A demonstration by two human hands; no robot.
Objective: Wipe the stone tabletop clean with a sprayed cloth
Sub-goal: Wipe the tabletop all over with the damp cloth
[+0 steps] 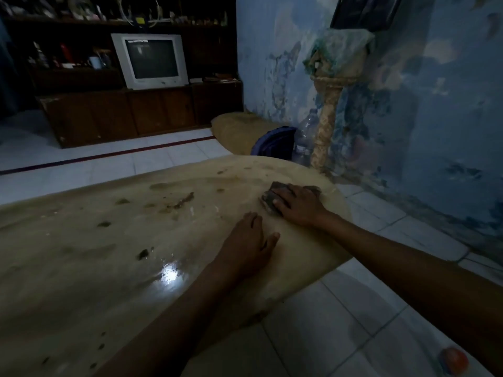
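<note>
While the right hand (296,205) presses flat on the dark cloth (272,198) near the stone tabletop (109,268) far corner, it could slide off that edge. Left hand (246,240) lies splayed, empty (bracing). One cloth, two hands, several dark stains unwiped.

The tan stone surface (109,254) is stained with dark spots. A dark cloth (272,198) lies near its far right edge, under the right hand (299,205); the left hand (245,243) rests flat beside it.
</note>
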